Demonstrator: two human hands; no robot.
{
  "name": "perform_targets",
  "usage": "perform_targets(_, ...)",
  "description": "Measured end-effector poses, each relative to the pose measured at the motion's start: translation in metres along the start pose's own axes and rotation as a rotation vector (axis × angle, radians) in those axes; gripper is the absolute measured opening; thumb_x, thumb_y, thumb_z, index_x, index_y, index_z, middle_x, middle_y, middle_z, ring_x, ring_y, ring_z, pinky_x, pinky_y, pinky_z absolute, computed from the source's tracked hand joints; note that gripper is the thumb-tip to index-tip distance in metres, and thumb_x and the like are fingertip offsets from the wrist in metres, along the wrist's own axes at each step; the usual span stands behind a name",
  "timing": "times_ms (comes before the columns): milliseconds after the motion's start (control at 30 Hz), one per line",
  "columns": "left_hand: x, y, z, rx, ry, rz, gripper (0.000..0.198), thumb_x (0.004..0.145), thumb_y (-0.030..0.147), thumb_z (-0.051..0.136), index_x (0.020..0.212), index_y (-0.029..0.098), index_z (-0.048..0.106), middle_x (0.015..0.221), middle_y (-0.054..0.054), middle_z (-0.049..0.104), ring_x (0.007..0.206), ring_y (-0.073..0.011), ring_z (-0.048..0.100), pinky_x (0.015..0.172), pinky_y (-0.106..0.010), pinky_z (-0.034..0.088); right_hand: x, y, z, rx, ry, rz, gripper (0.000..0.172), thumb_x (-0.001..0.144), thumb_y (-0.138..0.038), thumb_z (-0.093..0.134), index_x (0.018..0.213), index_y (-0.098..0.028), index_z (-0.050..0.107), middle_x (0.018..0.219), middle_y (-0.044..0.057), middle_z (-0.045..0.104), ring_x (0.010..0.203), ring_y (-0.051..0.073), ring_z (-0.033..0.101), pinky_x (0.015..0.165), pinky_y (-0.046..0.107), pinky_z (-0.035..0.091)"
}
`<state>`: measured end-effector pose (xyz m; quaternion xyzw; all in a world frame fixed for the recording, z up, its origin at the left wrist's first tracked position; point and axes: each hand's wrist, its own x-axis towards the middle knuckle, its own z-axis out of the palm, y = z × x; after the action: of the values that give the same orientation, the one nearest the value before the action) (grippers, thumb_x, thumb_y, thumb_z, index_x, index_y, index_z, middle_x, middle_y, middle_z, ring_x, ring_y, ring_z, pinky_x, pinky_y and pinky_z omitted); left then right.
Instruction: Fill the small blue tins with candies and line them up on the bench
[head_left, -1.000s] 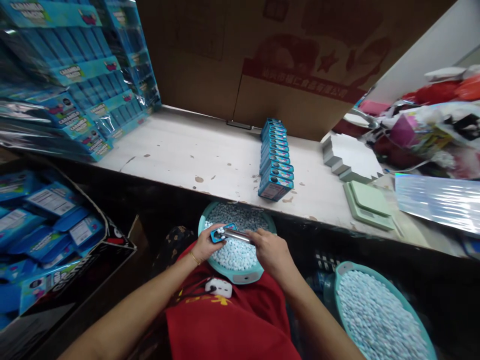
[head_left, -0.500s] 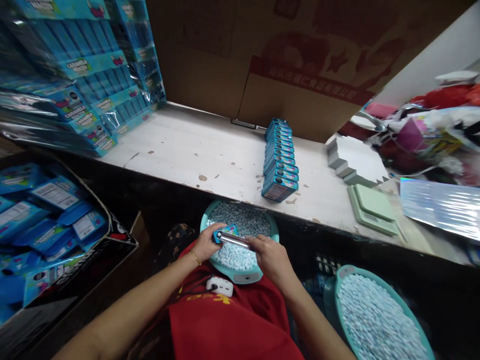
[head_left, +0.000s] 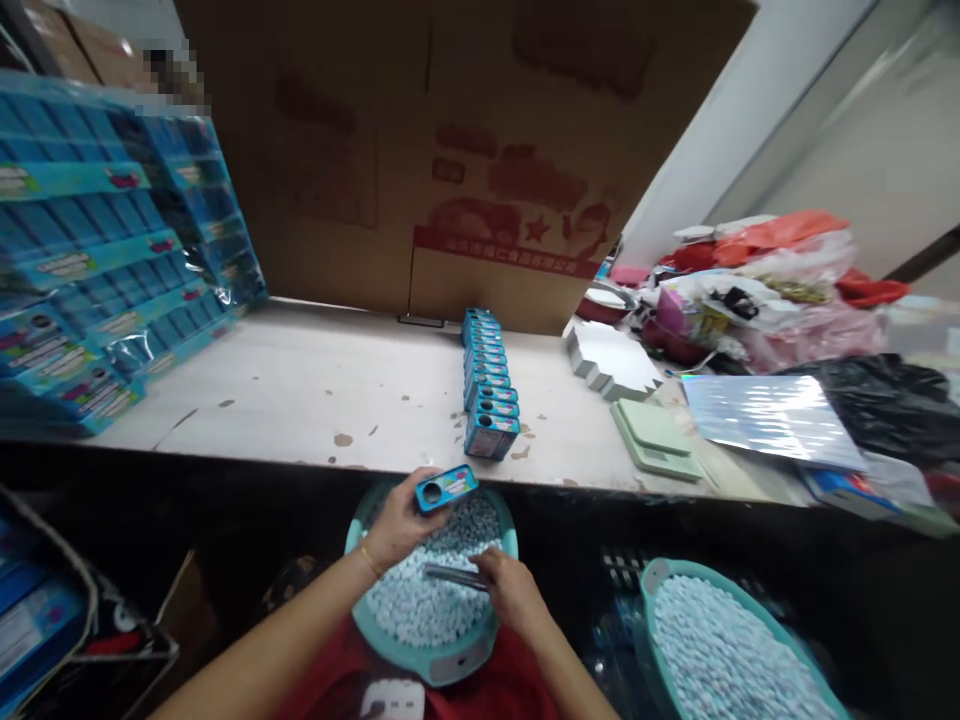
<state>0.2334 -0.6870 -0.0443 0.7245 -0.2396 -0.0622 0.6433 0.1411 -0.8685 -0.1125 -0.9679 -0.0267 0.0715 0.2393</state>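
Note:
My left hand [head_left: 397, 525] is closed on a small blue tin [head_left: 447, 488], lifted just above the far rim of a teal bowl [head_left: 420, 655] on my lap. The bowl is full of small pale-blue candies [head_left: 420, 605]. My right hand [head_left: 510, 590] rests over those candies, fingers pinched on a thin silvery metal piece [head_left: 455, 575] that lies flat. On the white table [head_left: 315, 390], straight ahead, stands a row of blue tins [head_left: 486, 380] running away from me.
Wrapped stacks of blue boxes [head_left: 82, 280] fill the table's left end. A big cardboard box [head_left: 450, 150] stands behind. Grey trays [head_left: 607, 360], a green scale [head_left: 656, 440], a shiny sheet [head_left: 772, 420] and bags lie right. A second candy-filled bowl [head_left: 720, 650] sits lower right.
My left hand lifted the blue tin away from the silvery piece and toward the table edge. My right hand kept the silvery piece low over the candies. My head tilted up.

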Motion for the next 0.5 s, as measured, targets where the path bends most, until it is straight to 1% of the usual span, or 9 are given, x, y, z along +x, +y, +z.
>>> perform_targets(67,0.029,0.006,0.022,0.028,-0.042,0.097,0.037,0.065,0.025,0.062,0.099,0.016,0.052,0.09,-0.005,0.059,0.083,-0.0174,0.057,0.076,-0.029,0.046,-0.001,0.005,-0.016,0.098,0.195,-0.019,0.036,0.08,-0.013,0.034,0.1,-0.023,0.062,0.097,0.005,0.06,0.092,0.015,0.055,0.08,0.024,0.042)
perform_targets(133,0.053,0.003,0.04,0.116,-0.016,0.196,0.035,0.063,0.027,0.064,0.095,0.015,0.054,0.092,-0.007,0.057,0.087,-0.0196,0.055,0.079,-0.032,0.045,-0.002,0.007,-0.04,0.157,0.435,-0.028,0.033,0.083,-0.019,0.033,0.101,-0.021,0.061,0.103,0.008,0.057,0.098,0.016,0.052,0.085,0.028,0.041)
perform_targets(200,0.07,-0.006,0.05,0.224,0.101,0.23,0.04,0.062,0.03,0.065,0.096,0.014,0.053,0.095,-0.01,0.054,0.093,-0.0234,0.052,0.083,-0.037,0.043,-0.002,0.006,-0.065,0.149,0.624,-0.039,0.032,0.084,-0.024,0.035,0.106,-0.02,0.057,0.109,0.009,0.054,0.104,0.018,0.048,0.09,0.032,0.039)
perform_targets(233,0.075,-0.012,0.053,0.268,0.171,0.222,0.048,0.06,0.031,0.067,0.101,0.013,0.051,0.1,-0.012,0.053,0.098,-0.026,0.05,0.086,-0.04,0.041,-0.001,0.005,-0.076,0.118,0.674,-0.053,0.032,0.084,-0.026,0.037,0.11,-0.021,0.055,0.112,0.01,0.052,0.107,0.018,0.046,0.092,0.034,0.037)
perform_targets(300,0.081,-0.024,0.055,0.312,0.259,0.198,0.073,0.054,0.031,0.07,0.117,0.011,0.04,0.117,-0.017,0.045,0.113,-0.031,0.04,0.095,-0.046,0.033,0.006,0.001,-0.096,0.039,0.686,-0.102,0.038,0.082,-0.031,0.042,0.119,-0.022,0.046,0.121,0.009,0.046,0.114,0.02,0.039,0.096,0.038,0.033)
perform_targets(333,0.082,-0.028,0.055,0.307,0.26,0.185,0.085,0.052,0.031,0.072,0.124,0.011,0.031,0.125,-0.019,0.039,0.119,-0.0324,0.034,0.098,-0.048,0.029,0.01,-0.001,-0.104,0.006,0.665,-0.132,0.044,0.081,-0.034,0.045,0.123,-0.022,0.042,0.125,0.009,0.042,0.117,0.02,0.036,0.097,0.038,0.032)
perform_targets(400,0.085,-0.032,0.054,0.239,0.189,0.151,0.101,0.049,0.032,0.074,0.131,0.014,0.019,0.135,-0.018,0.029,0.125,-0.0329,0.026,0.101,-0.049,0.024,0.025,-0.007,-0.121,-0.03,0.614,-0.188,0.052,0.08,-0.037,0.046,0.128,-0.023,0.034,0.131,0.008,0.035,0.121,0.02,0.03,0.099,0.038,0.031)
perform_targets(433,0.086,-0.031,0.054,0.178,0.133,0.121,0.102,0.049,0.032,0.074,0.132,0.016,0.017,0.136,-0.017,0.028,0.125,-0.0327,0.026,0.101,-0.048,0.027,0.035,-0.01,-0.13,-0.039,0.597,-0.213,0.053,0.08,-0.038,0.045,0.129,-0.023,0.032,0.133,0.007,0.033,0.122,0.02,0.029,0.099,0.038,0.03)
perform_targets(500,0.091,-0.023,0.056,0.054,0.02,0.06,0.098,0.05,0.032,0.075,0.132,0.02,0.022,0.134,-0.013,0.036,0.12,-0.0322,0.035,0.096,-0.044,0.036,0.062,-0.016,-0.149,-0.07,0.578,-0.256,0.051,0.082,-0.04,0.041,0.129,-0.023,0.032,0.134,0.007,0.032,0.122,0.019,0.028,0.1,0.037,0.029)
